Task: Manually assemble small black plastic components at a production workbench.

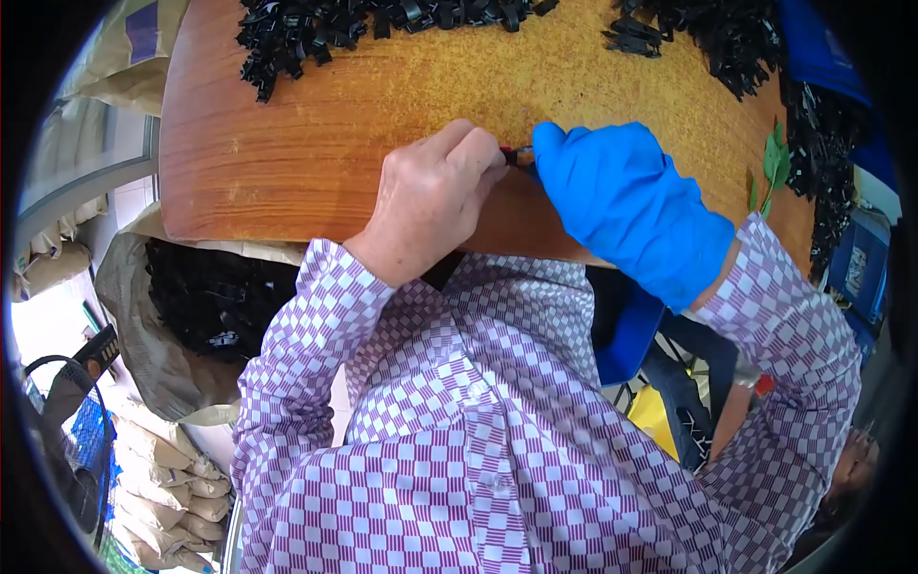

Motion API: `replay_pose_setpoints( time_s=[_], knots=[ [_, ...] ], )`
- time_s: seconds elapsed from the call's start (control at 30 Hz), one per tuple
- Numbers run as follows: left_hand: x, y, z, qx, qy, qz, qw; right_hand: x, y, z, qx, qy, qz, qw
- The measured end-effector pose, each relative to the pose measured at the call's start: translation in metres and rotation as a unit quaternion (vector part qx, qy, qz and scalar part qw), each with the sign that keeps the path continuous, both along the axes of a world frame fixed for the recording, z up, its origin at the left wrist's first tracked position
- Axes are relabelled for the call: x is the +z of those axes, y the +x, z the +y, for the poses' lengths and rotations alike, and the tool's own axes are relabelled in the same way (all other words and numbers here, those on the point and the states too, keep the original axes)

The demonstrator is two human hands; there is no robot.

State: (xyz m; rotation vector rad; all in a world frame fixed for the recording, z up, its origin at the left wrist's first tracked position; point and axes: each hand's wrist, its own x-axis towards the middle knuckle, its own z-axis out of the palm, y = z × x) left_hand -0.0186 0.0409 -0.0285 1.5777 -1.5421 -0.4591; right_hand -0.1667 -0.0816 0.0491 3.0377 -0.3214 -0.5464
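My bare left hand is closed above the near part of the wooden table. From its fingertips sticks the end of a small black and red piece, its kind too hidden to name. Facing it, my right hand wears a blue glove and is closed too, thumb and fingers pinched at the piece's other side. Whatever lies inside the glove's grip cannot be made out. The two hands almost meet over the table's front edge.
Heaps of black plastic pieces lie along the far edge, with another heap at far right. Green leaves rest near the right edge. An open sack of black pieces stands left. Filled sacks are stacked lower left.
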Motion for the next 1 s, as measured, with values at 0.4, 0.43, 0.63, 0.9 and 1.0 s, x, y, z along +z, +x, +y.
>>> replay_pose_setpoints(
  time_s=[0.4,0.43,0.63,0.9,1.0],
  knots=[
    [0.003,0.008,0.005,0.016,-0.024,-0.029,0.999,-0.019,-0.009,-0.004,-0.032,0.062,-0.093,0.993],
    [0.01,0.003,0.013,0.056,-0.005,-0.023,0.998,-0.016,-0.014,0.0,-0.066,0.091,-0.104,0.988],
    [0.001,-0.013,0.041,0.105,0.04,0.204,0.973,-0.016,-0.039,0.028,-0.147,0.234,-0.244,0.929],
    [0.023,-0.051,0.034,0.023,0.05,0.271,0.961,-0.019,-0.064,0.052,-0.231,0.179,-0.257,0.921],
    [0.024,-0.055,0.024,-0.006,0.18,0.642,0.745,-0.028,-0.068,0.056,-0.207,0.18,-0.312,0.91]
  ],
)
